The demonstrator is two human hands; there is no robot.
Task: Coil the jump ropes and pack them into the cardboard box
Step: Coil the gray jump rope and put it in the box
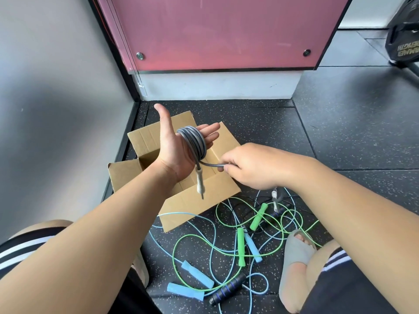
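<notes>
My left hand [174,146] is held palm up over the open cardboard box [208,198], fingers straight. A grey jump rope [195,141] is wound in several loops around those fingers. One of its pale handles [200,181] dangles below the palm. My right hand [249,165] pinches the free stretch of the grey rope just right of the coil. The rope's other pale handle [274,199] hangs under my right wrist. Green [240,247], light blue [196,274] and black [227,288] jump ropes lie tangled on the floor in front of the box.
The box sits on dark speckled rubber flooring [340,137] in a corner, with a grey wall [56,98] to the left and a pink panel [215,35] behind. My knees and a slippered foot [297,257] flank the rope pile. Gym equipment [403,41] stands far right.
</notes>
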